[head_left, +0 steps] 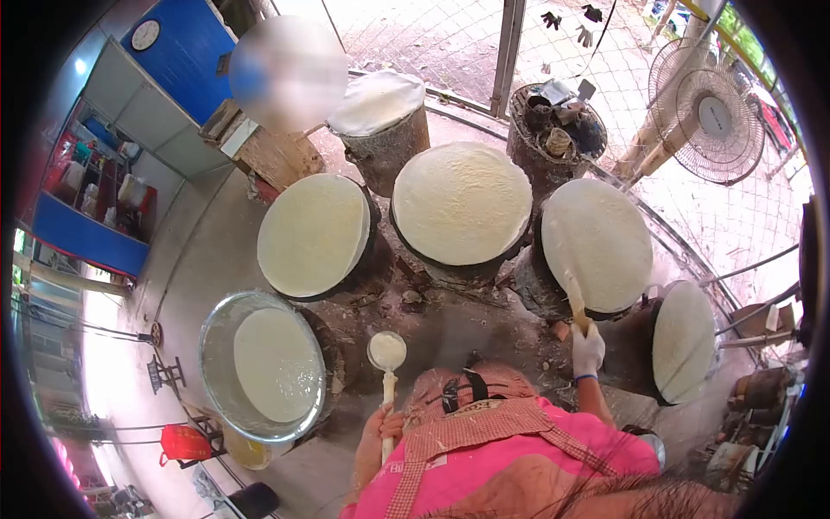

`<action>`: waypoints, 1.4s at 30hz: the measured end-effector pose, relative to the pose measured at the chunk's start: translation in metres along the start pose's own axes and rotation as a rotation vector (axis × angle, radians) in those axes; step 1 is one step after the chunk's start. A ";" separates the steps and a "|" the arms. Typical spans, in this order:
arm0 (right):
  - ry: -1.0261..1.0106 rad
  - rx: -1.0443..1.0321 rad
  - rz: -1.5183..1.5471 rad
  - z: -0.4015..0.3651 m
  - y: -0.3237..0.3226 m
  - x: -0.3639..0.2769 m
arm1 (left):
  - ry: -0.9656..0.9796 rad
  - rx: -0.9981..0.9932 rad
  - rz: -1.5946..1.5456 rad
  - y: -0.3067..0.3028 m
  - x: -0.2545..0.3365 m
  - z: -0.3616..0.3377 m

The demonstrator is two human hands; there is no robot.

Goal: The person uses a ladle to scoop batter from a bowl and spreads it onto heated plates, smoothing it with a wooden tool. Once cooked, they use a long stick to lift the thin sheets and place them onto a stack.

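While left hand (385, 426) holds ladle (386, 351) clear, paddle (575, 296) crosses griddle rim (603, 313).

This looks like an open-sided food workshop: round griddles (462, 203) coated with pale batter stand on a bare floor (194, 233). A metal basin (277, 368) of batter sits at eight o'clock, wire fencing (415, 39) at twelve, and a fan (713, 117) at two.

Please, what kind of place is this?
Probably a small open-sided food workshop making thin flatbreads: round griddles covered with pale batter, a wide metal basin of creamy liquid batter, and a long-handled ladle.
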State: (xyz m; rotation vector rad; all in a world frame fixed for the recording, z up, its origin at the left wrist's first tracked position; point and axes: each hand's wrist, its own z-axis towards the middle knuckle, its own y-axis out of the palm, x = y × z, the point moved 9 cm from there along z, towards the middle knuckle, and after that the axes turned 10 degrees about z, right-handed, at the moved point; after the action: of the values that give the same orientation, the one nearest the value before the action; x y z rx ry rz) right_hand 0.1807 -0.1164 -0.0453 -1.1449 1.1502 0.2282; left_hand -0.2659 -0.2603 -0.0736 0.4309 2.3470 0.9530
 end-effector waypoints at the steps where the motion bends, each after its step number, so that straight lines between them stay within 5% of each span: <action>1: -0.141 -0.005 -0.235 -0.011 -0.004 -0.007 | -0.001 -0.007 -0.008 0.002 0.002 0.004; 2: -0.281 -0.011 -0.469 -0.022 -0.004 -0.015 | -0.003 -0.012 0.023 0.003 0.005 0.008; 5: -0.589 -0.181 -0.448 -0.055 0.015 -0.037 | 0.047 -0.020 0.076 0.023 0.000 0.011; 12: -0.705 -0.513 -0.518 -0.026 0.101 -0.078 | 0.081 0.072 0.054 0.041 -0.014 0.013; 15: -0.914 -0.573 -0.680 0.009 0.155 -0.120 | 0.050 0.072 0.051 0.023 -0.015 0.012; 17: -1.246 -0.492 -0.587 0.028 0.193 -0.149 | 0.032 0.030 0.008 0.015 -0.014 0.014; 23: -1.414 -1.022 -0.865 0.058 0.282 -0.179 | 0.100 0.026 0.055 0.003 0.022 -0.010; 27: -1.375 -1.030 -0.896 0.061 0.276 -0.213 | 0.050 0.053 0.047 -0.020 0.030 -0.021; 29: -1.301 -0.798 -0.870 0.074 0.267 -0.256 | 0.019 0.062 0.040 -0.032 0.030 -0.026; 31: -1.324 -0.774 -0.828 0.087 0.266 -0.295 | 0.001 0.067 0.044 -0.040 0.036 -0.030; 42: -1.401 -0.375 -0.691 0.137 0.302 -0.589 | 0.050 0.004 0.051 -0.039 0.101 -0.047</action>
State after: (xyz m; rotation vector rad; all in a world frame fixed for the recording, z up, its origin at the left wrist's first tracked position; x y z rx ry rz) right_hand -0.2043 0.3586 0.2432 -1.2362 -0.5423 0.5827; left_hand -0.3770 -0.2638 -0.1124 0.4754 2.3938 0.9928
